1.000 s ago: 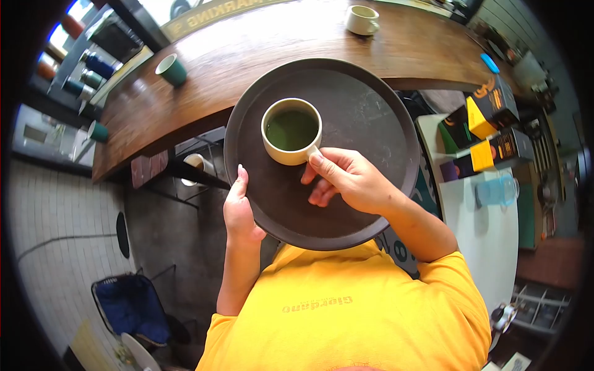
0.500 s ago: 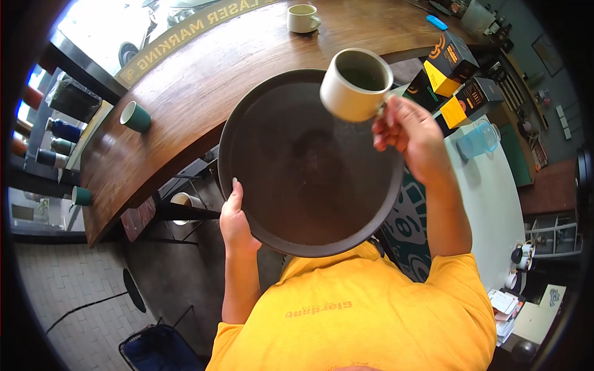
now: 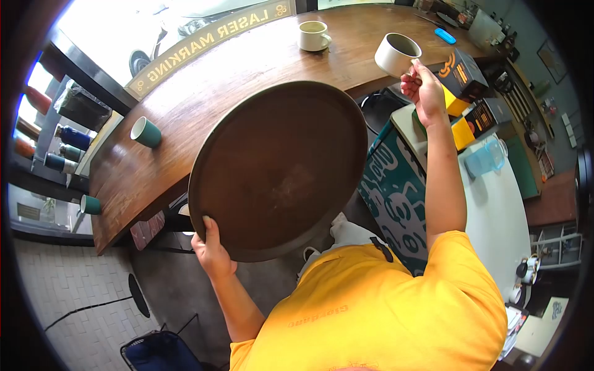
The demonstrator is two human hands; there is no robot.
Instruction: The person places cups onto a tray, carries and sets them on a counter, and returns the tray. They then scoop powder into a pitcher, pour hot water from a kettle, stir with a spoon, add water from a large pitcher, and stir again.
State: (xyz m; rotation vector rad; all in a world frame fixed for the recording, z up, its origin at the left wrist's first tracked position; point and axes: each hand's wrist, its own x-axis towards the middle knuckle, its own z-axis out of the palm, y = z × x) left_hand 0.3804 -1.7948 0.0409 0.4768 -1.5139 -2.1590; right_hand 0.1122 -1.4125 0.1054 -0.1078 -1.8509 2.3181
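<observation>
My left hand (image 3: 214,251) grips the lower left rim of a round dark brown serving tray (image 3: 278,167), thumb on top. The tray's upper face bears nothing and tilts, its far edge overlapping the counter in view. My right hand (image 3: 424,89) pinches the handle of a cream mug (image 3: 396,57), which is over the right part of the wooden counter; whether its base touches the wood I cannot tell. Another cream mug (image 3: 312,37) stands on the counter to its left. Farther left is a green cup (image 3: 146,132), with a second green cup (image 3: 90,204) near the counter's left end.
The curved wooden counter (image 3: 247,68) runs along the window. Black and yellow boxes (image 3: 461,77) and a clear blue jug (image 3: 486,159) are on the white table (image 3: 495,210) at right. A blue object (image 3: 445,36) lies on the counter. A dark chair (image 3: 162,352) stands lower left.
My right hand has carried the mug from above the tray to the upper right, over the counter. The tray has shifted left and tilted in my left hand.
</observation>
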